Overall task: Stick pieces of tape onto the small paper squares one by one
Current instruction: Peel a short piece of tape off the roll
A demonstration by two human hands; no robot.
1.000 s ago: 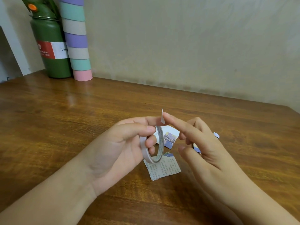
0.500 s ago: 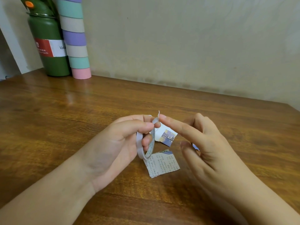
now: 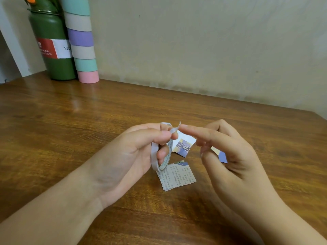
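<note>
Two containers stand at the far left against the wall: a green flask (image 3: 53,50), top cut off, contents unseen, touching a pastel striped tube (image 3: 81,41). The left hand (image 3: 131,156) grips a thin tape roll (image 3: 155,156) upright above the wooden table (image 3: 88,129), its loose tape end (image 3: 174,129) touching the right hand's (image 3: 233,156) extended forefinger; the thumb is apart. Three small paper squares lie beneath: printed square (image 3: 177,177), pictured square (image 3: 184,145), and a mostly hidden blue square (image 3: 222,156).

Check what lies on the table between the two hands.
In the head view, two paper squares show between the left hand and right hand: a picture square and a text-printed square. A third peeks from behind the right fingers.
</note>
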